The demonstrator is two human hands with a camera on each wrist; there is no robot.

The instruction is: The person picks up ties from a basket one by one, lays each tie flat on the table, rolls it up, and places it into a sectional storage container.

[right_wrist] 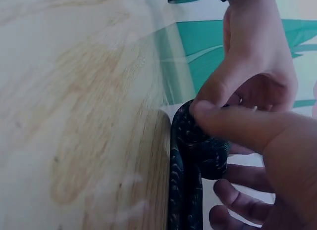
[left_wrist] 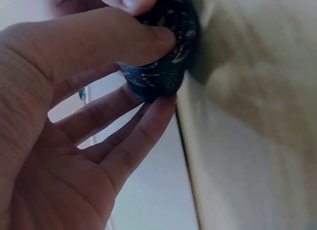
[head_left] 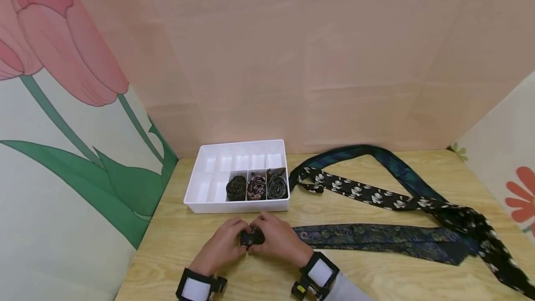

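Both hands meet at a partly rolled dark patterned necktie (head_left: 252, 237) on the table, in front of the white tray. My left hand (head_left: 223, 245) pinches one side of the roll, its thumb (left_wrist: 148, 44) lying across the coil in the left wrist view. My right hand (head_left: 280, 240) pinches the other side, with its thumb (right_wrist: 218, 118) on top of the roll. Past the right hand, the unrolled length (head_left: 368, 238) of this tie lies flat to the right. In the right wrist view, the coil (right_wrist: 190, 128) stands on edge with a strip running from it.
Behind the hands is a white divided tray (head_left: 236, 207). Three rolled ties fill front compartments at its right: a dark one (head_left: 236, 187), a pinkish-dark one (head_left: 257, 186) and a grey-black one (head_left: 277, 186). A black-and-white tie (head_left: 368, 194) and a dark green tie (head_left: 393, 161) lie at right.
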